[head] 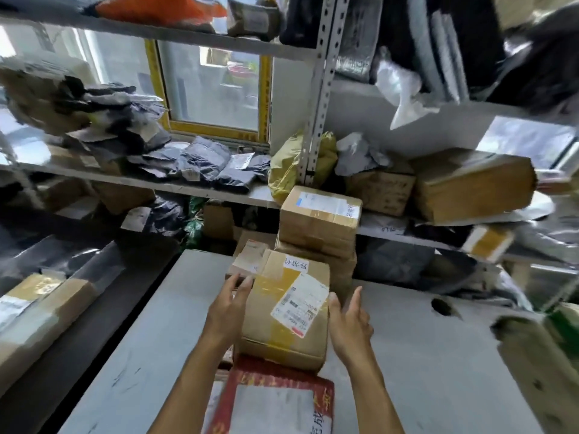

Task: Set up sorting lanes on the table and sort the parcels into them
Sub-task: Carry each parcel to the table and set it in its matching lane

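Mid-bench (423, 355): taped box (285, 311) lay between open hands, long axis running away from person; left hand (230, 303) touching side, right hand (349, 322) just beside, neither gripping.

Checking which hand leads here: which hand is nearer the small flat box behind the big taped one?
Left. The left hand has fingertips at the small flat box; the right hand is across the big taped box.

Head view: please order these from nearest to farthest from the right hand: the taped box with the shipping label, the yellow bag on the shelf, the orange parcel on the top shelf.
1. Taped box, beside the right hand.
2. Yellow bag, middle shelf, behind.
3. Orange parcel, top shelf, far left.
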